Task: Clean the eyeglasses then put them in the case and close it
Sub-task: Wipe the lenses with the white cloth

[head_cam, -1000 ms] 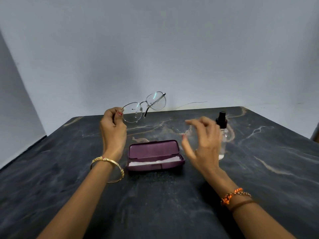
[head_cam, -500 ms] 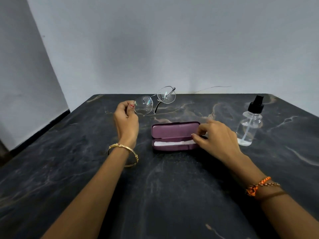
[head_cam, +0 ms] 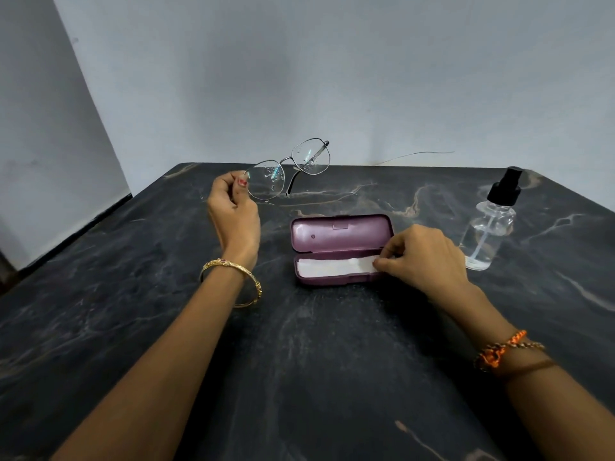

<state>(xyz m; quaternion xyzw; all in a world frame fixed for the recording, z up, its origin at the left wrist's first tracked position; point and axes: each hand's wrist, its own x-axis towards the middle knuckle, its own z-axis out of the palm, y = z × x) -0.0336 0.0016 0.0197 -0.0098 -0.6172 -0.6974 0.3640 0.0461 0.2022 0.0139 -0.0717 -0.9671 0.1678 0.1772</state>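
Dark marbled table (head_cam: 299, 377) against a pale grey wall (head_cam: 332, 78). Purple glasses case (head_cam: 339, 232) lies open mid-table, white cloth (head_cam: 332, 266) inside its lower half. Right hand (head_cam: 422, 257) pinches the cloth's right end, fingers curled. Left hand (head_cam: 233, 211) pinches the eyeglasses (head_cam: 289, 168) by the rim of one lens, held above the table left of the case, droplets on both lenses. Clear spray bottle (head_cam: 489, 234), black nozzle, some liquid at the bottom, upright right of the case.
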